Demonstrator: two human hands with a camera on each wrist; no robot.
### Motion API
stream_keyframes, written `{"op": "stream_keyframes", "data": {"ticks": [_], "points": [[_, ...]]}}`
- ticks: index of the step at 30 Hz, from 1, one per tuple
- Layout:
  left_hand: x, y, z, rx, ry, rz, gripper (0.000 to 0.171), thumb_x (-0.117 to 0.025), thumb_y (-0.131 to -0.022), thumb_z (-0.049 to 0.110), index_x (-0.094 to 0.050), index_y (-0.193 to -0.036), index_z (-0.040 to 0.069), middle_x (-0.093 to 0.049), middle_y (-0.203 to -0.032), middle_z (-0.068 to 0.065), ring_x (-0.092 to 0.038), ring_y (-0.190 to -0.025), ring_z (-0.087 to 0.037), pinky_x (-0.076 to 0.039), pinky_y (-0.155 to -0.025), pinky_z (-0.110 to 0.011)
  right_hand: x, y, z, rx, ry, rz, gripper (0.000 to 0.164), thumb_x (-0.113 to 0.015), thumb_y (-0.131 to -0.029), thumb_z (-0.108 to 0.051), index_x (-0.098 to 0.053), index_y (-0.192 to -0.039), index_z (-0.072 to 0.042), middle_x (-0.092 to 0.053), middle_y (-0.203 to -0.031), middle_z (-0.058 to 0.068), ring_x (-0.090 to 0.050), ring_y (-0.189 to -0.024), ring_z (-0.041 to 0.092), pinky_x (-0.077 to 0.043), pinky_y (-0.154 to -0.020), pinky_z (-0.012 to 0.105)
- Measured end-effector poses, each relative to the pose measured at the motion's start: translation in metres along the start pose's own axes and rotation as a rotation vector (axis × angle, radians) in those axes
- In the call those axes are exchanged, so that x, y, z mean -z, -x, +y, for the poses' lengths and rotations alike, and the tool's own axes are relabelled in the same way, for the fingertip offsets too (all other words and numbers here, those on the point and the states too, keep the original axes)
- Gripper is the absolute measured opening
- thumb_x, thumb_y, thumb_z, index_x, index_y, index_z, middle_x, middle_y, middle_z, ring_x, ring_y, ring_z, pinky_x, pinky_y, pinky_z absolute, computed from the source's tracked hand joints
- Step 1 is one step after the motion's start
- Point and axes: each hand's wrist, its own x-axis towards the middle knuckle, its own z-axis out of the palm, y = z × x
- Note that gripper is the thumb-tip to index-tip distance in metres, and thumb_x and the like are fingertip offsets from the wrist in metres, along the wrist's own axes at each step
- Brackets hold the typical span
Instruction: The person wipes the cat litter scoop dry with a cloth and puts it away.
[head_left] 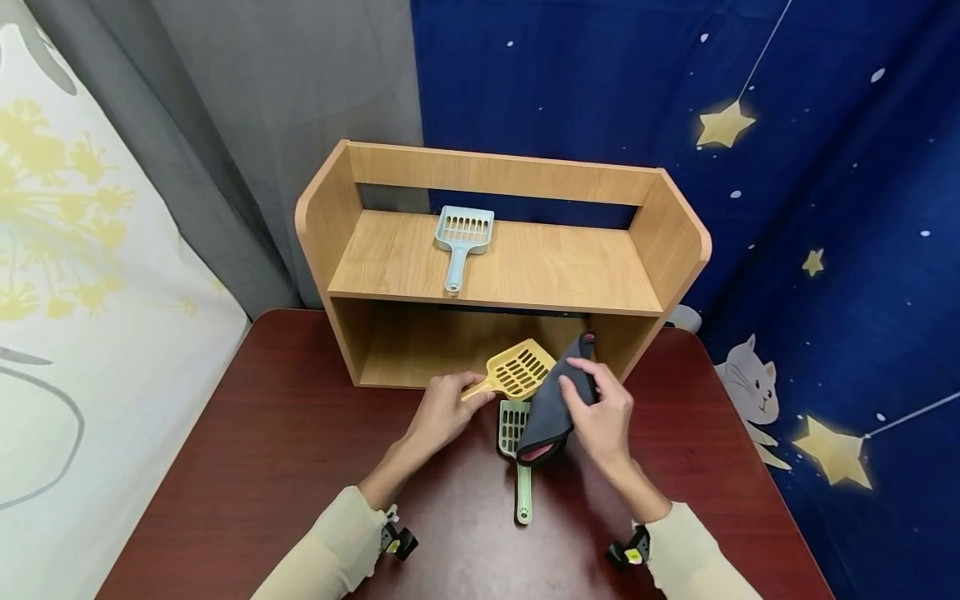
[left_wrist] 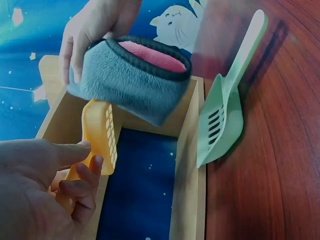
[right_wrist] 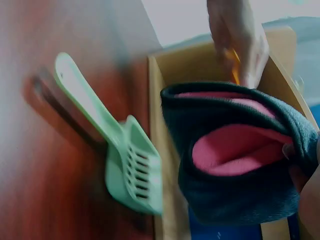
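My left hand [head_left: 447, 410] pinches the handle of a yellow slotted litter scoop [head_left: 521, 369], held up before the lower shelf. A folded cloth [head_left: 553, 405], grey outside and pink inside with a dark border, hangs from my right hand [head_left: 604, 413], whose fingers and thumb grip it. The cloth meets the scoop's right edge in the head view; in the left wrist view it sits against the end of the yellow scoop [left_wrist: 97, 131]. Below them a green litter scoop [head_left: 523, 492] lies on the table, its head partly covered by the cloth in the head view.
A wooden two-tier shelf [head_left: 495, 306] stands at the back of the dark red table [head_left: 300, 467]. On its upper board lies a light blue litter scoop [head_left: 465, 237], handle toward me. Behind hang a grey curtain and a blue one [head_left: 570, 75] with stars.
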Motion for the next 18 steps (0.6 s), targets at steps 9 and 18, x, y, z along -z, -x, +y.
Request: {"op": "stream_keyframes", "data": {"ticks": [9, 18], "points": [[0.000, 0.005, -0.008, 0.035, 0.006, 0.003, 0.028, -0.081, -0.093, 0.012, -0.077, -0.118, -0.002, -0.079, -0.101, -0.011, -0.061, -0.077, -0.016, -0.051, -0.070, -0.029, 0.031, -0.023, -0.004, -0.194, -0.086, -0.120, 0.031, -0.079, -0.085, 0.014, -0.075, -0.115, 0.009, -0.075, -0.111, 0.025, -0.068, -0.097, 0.005, -0.051, -0.083, 0.012], [-0.006, 0.004, -0.031, 0.040, -0.040, 0.082, 0.036, -0.079, -0.093, 0.007, -0.072, -0.125, -0.008, -0.077, -0.115, -0.022, -0.073, -0.095, -0.029, -0.058, -0.082, -0.047, 0.047, -0.022, 0.006, -0.181, -0.124, -0.189, 0.031, -0.078, -0.084, 0.016, -0.075, -0.115, 0.009, -0.074, -0.108, 0.026, -0.069, -0.090, 0.007, -0.053, -0.077, 0.013]]}}
